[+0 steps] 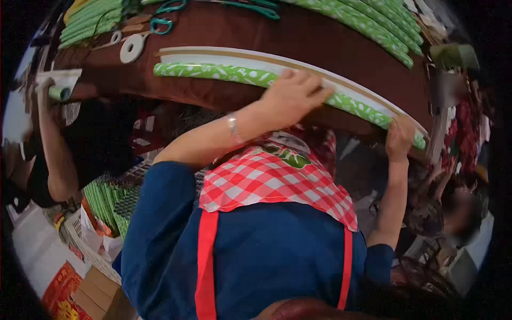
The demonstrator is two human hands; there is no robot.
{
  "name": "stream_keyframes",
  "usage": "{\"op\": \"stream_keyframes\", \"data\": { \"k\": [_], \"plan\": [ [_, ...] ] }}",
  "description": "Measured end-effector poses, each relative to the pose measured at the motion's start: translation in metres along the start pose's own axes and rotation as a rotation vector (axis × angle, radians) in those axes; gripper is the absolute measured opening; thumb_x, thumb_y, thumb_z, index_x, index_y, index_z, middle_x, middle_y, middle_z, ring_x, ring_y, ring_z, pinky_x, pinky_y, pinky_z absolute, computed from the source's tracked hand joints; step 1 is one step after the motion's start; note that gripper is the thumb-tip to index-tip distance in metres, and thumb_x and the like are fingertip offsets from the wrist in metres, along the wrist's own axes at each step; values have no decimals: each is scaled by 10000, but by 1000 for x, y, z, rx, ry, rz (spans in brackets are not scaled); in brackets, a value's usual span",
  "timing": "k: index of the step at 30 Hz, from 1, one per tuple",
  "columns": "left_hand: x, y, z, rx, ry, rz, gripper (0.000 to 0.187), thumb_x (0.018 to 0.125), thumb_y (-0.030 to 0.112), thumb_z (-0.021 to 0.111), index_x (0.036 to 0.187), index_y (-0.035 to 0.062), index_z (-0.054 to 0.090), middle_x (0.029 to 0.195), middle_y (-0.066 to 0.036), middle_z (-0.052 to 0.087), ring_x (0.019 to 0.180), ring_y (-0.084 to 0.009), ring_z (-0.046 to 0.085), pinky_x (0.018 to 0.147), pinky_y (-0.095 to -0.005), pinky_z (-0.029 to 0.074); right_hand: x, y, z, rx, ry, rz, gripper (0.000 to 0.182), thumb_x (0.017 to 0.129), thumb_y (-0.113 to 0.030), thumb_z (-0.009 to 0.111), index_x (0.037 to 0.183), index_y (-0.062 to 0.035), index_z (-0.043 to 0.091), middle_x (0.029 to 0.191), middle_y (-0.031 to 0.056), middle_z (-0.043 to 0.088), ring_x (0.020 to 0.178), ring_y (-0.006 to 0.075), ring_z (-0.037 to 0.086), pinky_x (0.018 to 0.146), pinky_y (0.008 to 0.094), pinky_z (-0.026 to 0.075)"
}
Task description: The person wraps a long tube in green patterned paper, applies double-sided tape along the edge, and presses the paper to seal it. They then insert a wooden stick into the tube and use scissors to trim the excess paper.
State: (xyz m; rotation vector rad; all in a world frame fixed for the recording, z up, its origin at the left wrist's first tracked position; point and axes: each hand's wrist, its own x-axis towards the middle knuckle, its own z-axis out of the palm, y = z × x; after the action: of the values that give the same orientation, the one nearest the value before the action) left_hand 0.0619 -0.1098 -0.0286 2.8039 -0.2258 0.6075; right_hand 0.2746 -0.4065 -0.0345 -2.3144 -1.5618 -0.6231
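A long, thin roll of green wrapping paper with white letters and shapes lies along the near side of the brown-covered table. Beyond it runs a white paper edge with a narrow brown strip. My left hand rests over the roll right of its middle, its fingers stretched flat across the paper. Near the right end, my right hand is closed around the roll, thumb and fingers bent; part of the roll is hidden under both hands.
Green rolls are stacked at the table's back left and back right. Teal scissors and a white tape roll lie at the back left. Another person's arm holds paper at left. More green rolls stand below.
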Motion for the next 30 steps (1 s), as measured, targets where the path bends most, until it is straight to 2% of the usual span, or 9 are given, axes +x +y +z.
{"op": "stream_keyframes", "data": {
  "k": [2, 4, 5, 6, 8, 12, 18, 23, 30],
  "plan": [
    [-26, -25, -16, -10, 27, -84, 539, 747, 228, 727, 1259, 136, 582, 1094, -45, 603, 942, -257, 587, 775, -426, 443, 4, -2, -2, 32, -18, 16, 369, 994, -343, 440, 891, -33, 611, 865, 155, 580, 801, 382, 541, 712, 492, 421],
    [-43, -42, -34, 67, 57, -123, 565, 702, 207, 771, 1242, 148, 614, 1054, -40, 618, 934, -247, 592, 771, -397, 434, 7, -9, -5, 55, -40, 58, 362, 983, -348, 445, 877, -46, 615, 859, 146, 575, 795, 373, 536, 696, 497, 409],
    [-44, -42, -39, 124, 41, -124, 535, 679, 205, 772, 1191, 145, 629, 1034, -11, 610, 929, -220, 584, 769, -383, 416, 8, -15, -5, 25, -1, 83, 300, 946, -327, 518, 856, -56, 610, 869, 129, 586, 809, 365, 544, 718, 491, 420],
    [-43, -42, -40, 130, 17, -128, 532, 684, 203, 771, 1195, 145, 633, 1029, -9, 608, 922, -219, 580, 769, -379, 408, 12, -21, -4, 97, 23, 90, 226, 882, -289, 608, 854, -65, 603, 878, 110, 592, 839, 352, 549, 742, 475, 435],
    [-40, -40, -42, 177, -14, -133, 538, 692, 195, 770, 1209, 144, 633, 1022, -11, 604, 916, -220, 576, 760, -378, 408, 26, -45, 3, 79, 44, 8, 199, 825, -254, 668, 876, -73, 604, 886, 93, 594, 849, 334, 556, 754, 459, 449],
    [-42, -43, -42, 193, -25, -116, 554, 701, 194, 778, 1232, 147, 629, 1009, -17, 599, 917, -233, 572, 769, -385, 418, 45, -83, 17, 122, 46, 28, 222, 811, -287, 690, 890, -96, 607, 883, 66, 588, 831, 297, 566, 731, 435, 452],
    [-46, -57, -51, 132, -78, -98, 593, 720, 228, 781, 1268, 124, 579, 1034, -79, 593, 953, -296, 569, 774, -409, 434, 18, -40, 7, 54, 38, 83, 229, 866, -326, 628, 874, -97, 639, 851, 72, 592, 831, 292, 570, 717, 432, 450],
    [-51, -61, -50, 84, -115, -187, 460, 734, 249, 775, 1116, 68, 594, 1046, -109, 595, 956, -334, 568, 788, -430, 437, -16, 7, -6, 33, 59, 231, 217, 909, -293, 576, 876, -87, 636, 858, 91, 611, 832, 321, 571, 724, 457, 441],
    [-49, -55, -53, 137, -15, -143, 429, 732, 267, 780, 1091, 97, 617, 1042, -84, 589, 972, -310, 553, 825, -431, 415, -26, 17, -6, 21, 141, 311, 234, 950, -283, 529, 871, -71, 590, 861, 107, 571, 820, 336, 537, 758, 467, 423]
  ]
}}
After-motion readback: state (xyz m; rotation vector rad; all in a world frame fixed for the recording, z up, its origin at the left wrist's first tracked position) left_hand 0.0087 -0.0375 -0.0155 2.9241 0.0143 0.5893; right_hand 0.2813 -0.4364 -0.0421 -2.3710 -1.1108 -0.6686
